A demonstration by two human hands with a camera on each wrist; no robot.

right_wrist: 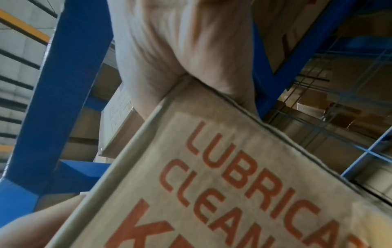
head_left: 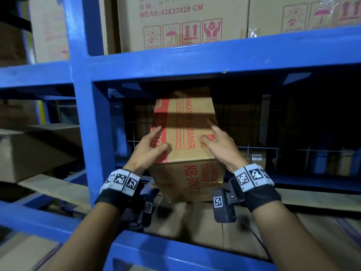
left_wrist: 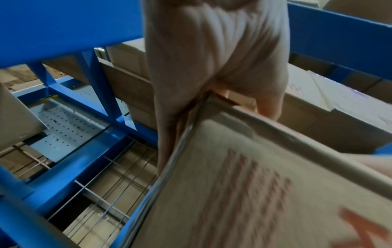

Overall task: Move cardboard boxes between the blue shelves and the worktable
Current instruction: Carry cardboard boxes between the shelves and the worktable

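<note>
A brown cardboard box [head_left: 185,133] with red "LUBRICANT CLEANER KB-9007E" print lies lengthwise in the middle bay of the blue shelves [head_left: 195,61], tilted, its near end toward me. My left hand [head_left: 152,151] grips the near upper left corner, thumb on top and index finger along the edge. At the near upper right corner my right hand [head_left: 218,145] holds the same way. In the left wrist view the palm [left_wrist: 212,58] sits against the box corner [left_wrist: 254,184]. The right wrist view shows the palm [right_wrist: 180,50] on the printed box end [right_wrist: 233,167].
A blue upright post [head_left: 97,133] stands close to the left of the box. Large cartons [head_left: 175,22] fill the shelf above. More cartons [head_left: 39,149] sit in the left bay. Wire mesh [head_left: 273,133] backs the bay, which is dark to the right.
</note>
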